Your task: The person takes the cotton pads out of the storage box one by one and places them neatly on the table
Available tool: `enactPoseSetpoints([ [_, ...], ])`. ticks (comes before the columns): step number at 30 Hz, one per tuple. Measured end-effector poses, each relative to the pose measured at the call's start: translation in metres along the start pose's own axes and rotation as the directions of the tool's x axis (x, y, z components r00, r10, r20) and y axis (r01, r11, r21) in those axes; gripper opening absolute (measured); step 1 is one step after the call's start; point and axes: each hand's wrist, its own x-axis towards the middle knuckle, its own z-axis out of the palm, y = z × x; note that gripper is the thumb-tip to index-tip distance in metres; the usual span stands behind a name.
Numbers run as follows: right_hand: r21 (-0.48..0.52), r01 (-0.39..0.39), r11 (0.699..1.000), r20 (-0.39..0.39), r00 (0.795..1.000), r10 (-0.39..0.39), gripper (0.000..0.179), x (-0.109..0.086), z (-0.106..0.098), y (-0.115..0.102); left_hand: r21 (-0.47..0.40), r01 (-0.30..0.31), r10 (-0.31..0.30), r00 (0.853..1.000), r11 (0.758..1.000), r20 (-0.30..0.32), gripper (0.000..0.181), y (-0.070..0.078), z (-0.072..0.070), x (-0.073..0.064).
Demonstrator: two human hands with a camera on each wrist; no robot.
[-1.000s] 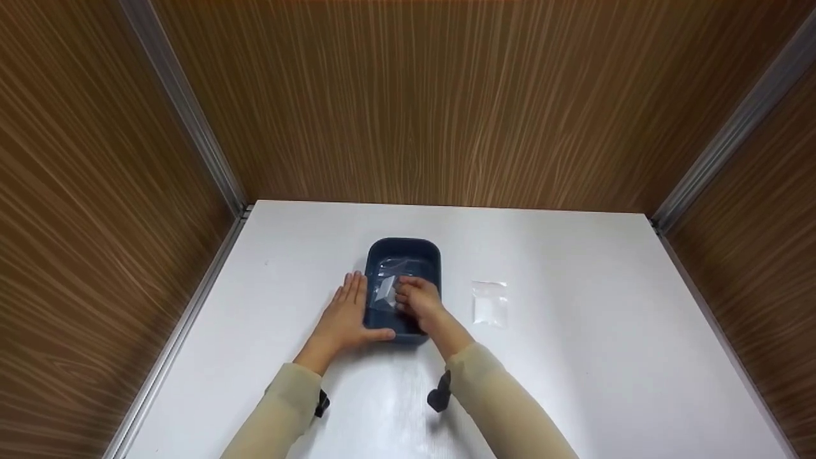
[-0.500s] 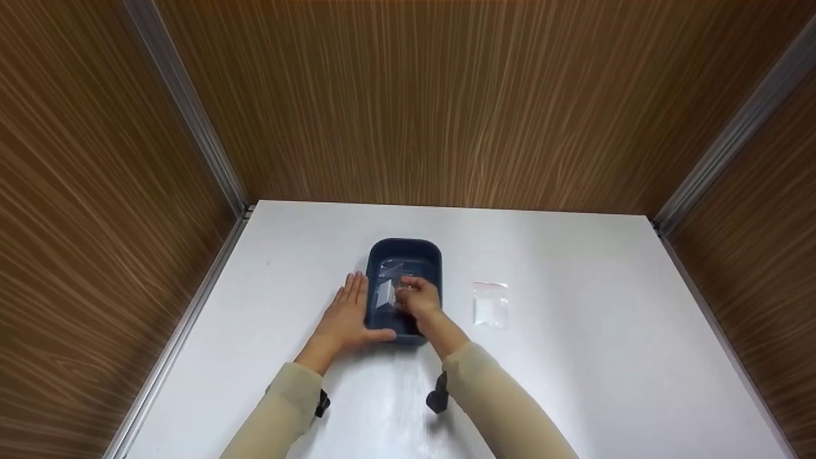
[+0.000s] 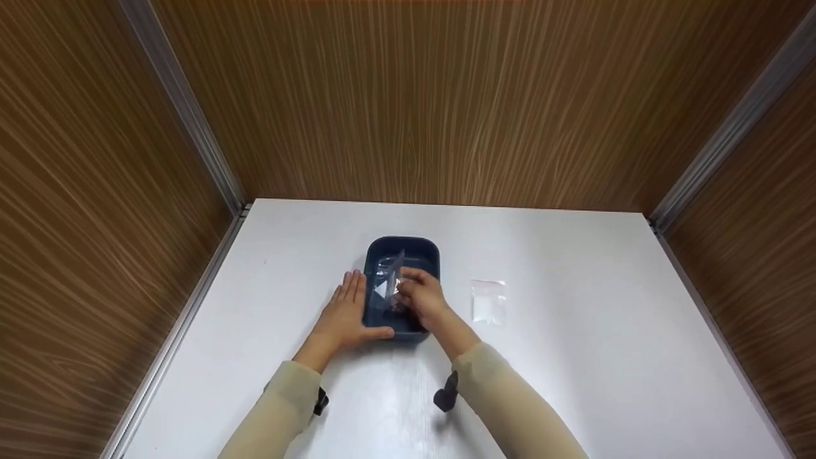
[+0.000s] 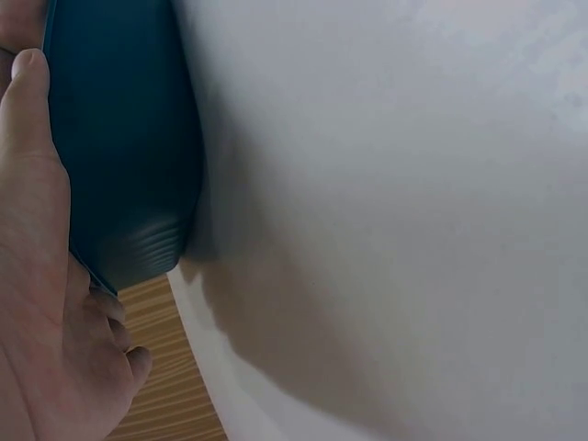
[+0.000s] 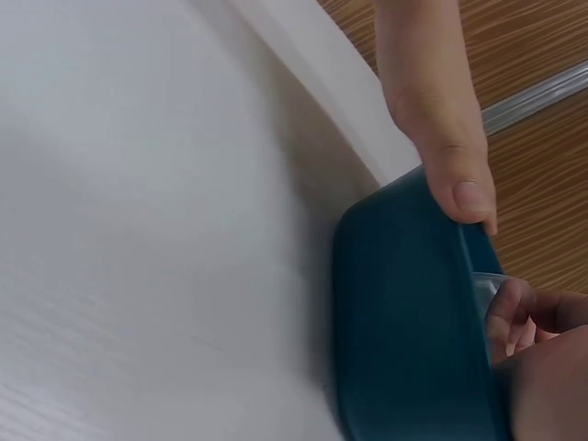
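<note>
A dark blue rectangular box (image 3: 401, 333) stands on the white table. My left hand (image 3: 342, 320) rests against it in the head view, fingers straight along its left side and thumb over the near rim. Inside the box, my right hand (image 3: 422, 298) pinches a clear plastic bag (image 3: 394, 271), its fingertips partly covering it. A white piece (image 3: 380, 289) shows beside that bag, with more clear film around it. The left wrist view shows the thumb (image 4: 32, 78) at the box's rim.
Right of the box, a clear zip bag (image 3: 489, 303) with a reddish strip and white contents lies flat on the white table (image 3: 574, 344). Wood-grain panels (image 3: 408, 102) close off the back and both sides, with metal rails in the corners.
My right hand has shifted slightly, and the clear bag it pinches now stands up more inside the box. The left hand stays in place at the box.
</note>
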Motion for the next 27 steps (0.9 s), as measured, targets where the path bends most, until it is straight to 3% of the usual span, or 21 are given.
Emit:
enactPoseSetpoints([
  [6, 0.07, -0.028, 0.997, 0.04, 0.999, 0.025, 0.051, -0.005, -0.011, -0.015, 0.0, -0.014, 0.014, 1.0, 1.0, -0.002, 0.141, 0.0, 0.0, 0.001],
  [12, 0.077, -0.055, 0.996, 0.066, 0.997, 0.05, 0.061, -0.01, -0.027, -0.026, -0.007, -0.01, 0.01, 1.0, 1.0, 0.005, 0.142, -0.001, 0.001, 0.0],
  [27, 0.164, -0.052, 0.985, 0.11, 0.993, 0.034, 0.056, -0.02, -0.063, -0.046, -0.018, 0.004, -0.004, 1.0, 1.0, 0.012, 0.143, -0.001, 0.002, 0.0],
])
